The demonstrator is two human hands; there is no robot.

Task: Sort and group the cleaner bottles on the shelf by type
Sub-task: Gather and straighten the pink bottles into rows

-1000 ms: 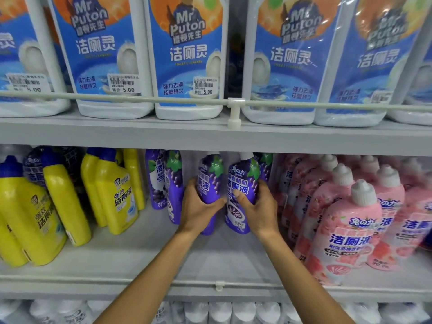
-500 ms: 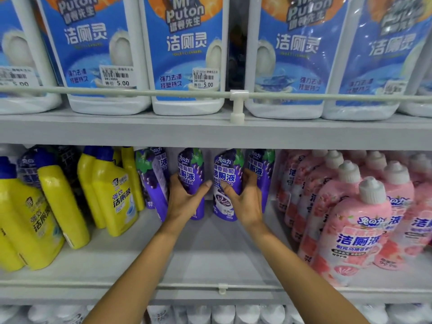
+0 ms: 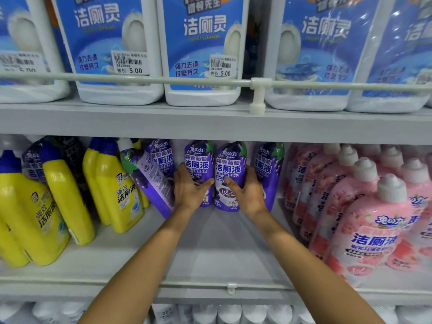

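Several purple grape-print cleaner bottles stand at the back of the middle shelf (image 3: 210,260). My left hand (image 3: 190,188) grips one purple bottle (image 3: 198,160), and my right hand (image 3: 247,190) grips the purple bottle (image 3: 230,164) beside it; both stand upright, close together. Another purple bottle (image 3: 149,178) leans tilted to the left of my left hand. One more purple bottle (image 3: 270,167) stands right of my right hand. Yellow bottles with blue caps (image 3: 119,188) fill the left, pink bottles with white caps (image 3: 374,225) the right.
Large white jugs with blue labels (image 3: 201,43) sit on the upper shelf behind a rail (image 3: 257,90). A dark purple bottle (image 3: 35,160) stands behind the yellow ones at far left. White bottle tops (image 3: 229,314) show on the shelf below.
Both hands have pushed the two purple bottles deeper toward the back of the shelf and stood them upright side by side. The camera has moved closer.
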